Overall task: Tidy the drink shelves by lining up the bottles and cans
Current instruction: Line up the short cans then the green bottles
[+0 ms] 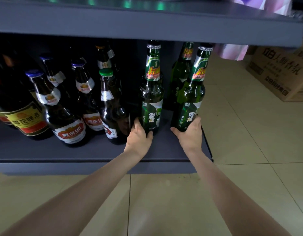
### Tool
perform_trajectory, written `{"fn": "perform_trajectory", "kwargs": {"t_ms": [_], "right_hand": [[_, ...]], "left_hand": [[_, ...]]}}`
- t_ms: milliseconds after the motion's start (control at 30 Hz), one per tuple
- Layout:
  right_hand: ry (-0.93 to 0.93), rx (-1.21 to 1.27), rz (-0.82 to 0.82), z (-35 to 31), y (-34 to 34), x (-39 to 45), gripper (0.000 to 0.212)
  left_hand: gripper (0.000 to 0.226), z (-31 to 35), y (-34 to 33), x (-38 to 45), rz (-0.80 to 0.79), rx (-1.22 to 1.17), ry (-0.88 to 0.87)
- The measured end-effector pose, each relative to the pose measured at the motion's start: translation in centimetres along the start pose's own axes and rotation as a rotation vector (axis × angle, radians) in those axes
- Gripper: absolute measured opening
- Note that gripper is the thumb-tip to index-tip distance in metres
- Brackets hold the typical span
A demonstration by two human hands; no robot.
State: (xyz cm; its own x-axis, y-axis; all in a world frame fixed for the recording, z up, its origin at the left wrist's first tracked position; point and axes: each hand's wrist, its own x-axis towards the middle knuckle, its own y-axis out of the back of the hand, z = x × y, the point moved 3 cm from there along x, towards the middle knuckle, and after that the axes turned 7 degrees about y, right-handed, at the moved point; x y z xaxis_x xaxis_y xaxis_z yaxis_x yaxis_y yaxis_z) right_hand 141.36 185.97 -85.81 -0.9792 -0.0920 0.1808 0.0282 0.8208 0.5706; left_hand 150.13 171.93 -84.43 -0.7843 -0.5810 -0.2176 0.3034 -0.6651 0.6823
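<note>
The left hand (139, 133) is grasping the base of 1 green bottle (152, 92) and the right hand (189, 132) is grasping the base of a 2nd green bottle (189, 99), both upright near the right end of the lower shelf (79, 150); the low grips are likely serving to slide them into line. A 3rd green bottle (180, 72) is standing behind. Each is carrying a silver-green neck label and a crown cap. Brown bottles (65, 116) are crowding the left.

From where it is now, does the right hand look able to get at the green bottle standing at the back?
Probably not directly. The right hand grips the front green bottle, which stands right in front of the rear green bottle; the upper shelf blocks reaching over.
</note>
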Motion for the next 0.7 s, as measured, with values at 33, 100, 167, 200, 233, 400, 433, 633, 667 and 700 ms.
{"fn": "perform_trajectory", "kwargs": {"t_ms": [33,100,167,200,233,400,433,633,667,700], "right_hand": [[-0.006,0.017,0.024,-0.1,0.4,-0.6,0.070],[0.064,0.071,0.145,-0.9,1.2,-2.5,0.061],[0.239,0.158,0.220,-2.4,1.4,-4.6,0.049],[0.315,0.190,0.180,-3.2,0.9,-5.2,0.049],[0.360,0.199,0.096,-4.1,0.1,-5.4,0.054],[0.274,0.158,-0.179,-6.9,-4.3,-2.7,0.084],[0.231,0.172,-0.183,-7.0,-4.8,-2.2,0.082],[0.196,0.064,-0.121,-7.2,-4.5,-2.6,0.069],[0.200,0.058,-0.126,-7.0,-4.0,-3.0,0.068],[0.202,0.054,-0.132,-6.7,-3.5,-3.5,0.067]], "left_hand": [[0.063,-0.4,0.3,-0.5,-0.023,-0.002,-0.023],[0.054,-1.5,1.3,-1.7,-0.075,-0.011,-0.092],[0.035,-2.9,2.4,-2.9,-0.081,0.006,-0.128],[0.024,-3.7,3.2,-3.2,-0.052,0.010,-0.114],[0.016,-4.5,4.0,-3.4,-0.013,0.009,-0.079],[0.025,-6.5,6.3,-2.7,0.140,0.013,0.135],[0.031,-6.7,6.7,-2.5,0.162,0.015,0.163],[0.057,-7.4,7.2,-1.1,0.127,-0.070,0.239],[0.051,-7.5,7.1,-1.0,0.131,-0.029,0.244],[0.046,-7.5,7.2,-1.1,0.142,0.002,0.255]]}}
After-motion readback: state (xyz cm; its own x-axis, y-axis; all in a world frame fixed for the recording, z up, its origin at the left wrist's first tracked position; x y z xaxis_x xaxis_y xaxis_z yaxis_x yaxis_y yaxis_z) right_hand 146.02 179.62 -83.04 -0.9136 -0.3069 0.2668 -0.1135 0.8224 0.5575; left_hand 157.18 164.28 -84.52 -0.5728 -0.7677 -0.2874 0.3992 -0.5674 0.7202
